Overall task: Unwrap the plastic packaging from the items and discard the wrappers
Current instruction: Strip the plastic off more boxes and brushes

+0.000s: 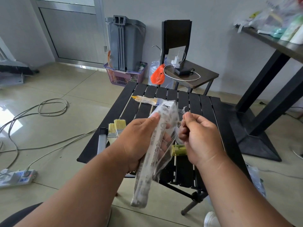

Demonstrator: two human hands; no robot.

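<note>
My left hand [139, 138] grips a long white box [155, 149] with grey print, held upright and tilted over the black slatted table [185, 102]. Clear plastic wrap [165, 159] hangs loose off the box's right side. My right hand [200, 136] pinches a stretched strip of that wrap beside the box's upper half. A paintbrush wrapped in clear film [147, 99] lies at the table's far side. Two bare paintbrushes [117, 126] with pale bristles lie at the table's left edge.
A yellow-green block [177, 149] lies on the table under my hands. A grey bin [126, 43] stands in a purple basket [124, 76] by the far wall. A stool [191, 74] with chargers and an orange bag [157, 75] stands behind the table. Cables and a power strip [16, 177] lie on the floor at left.
</note>
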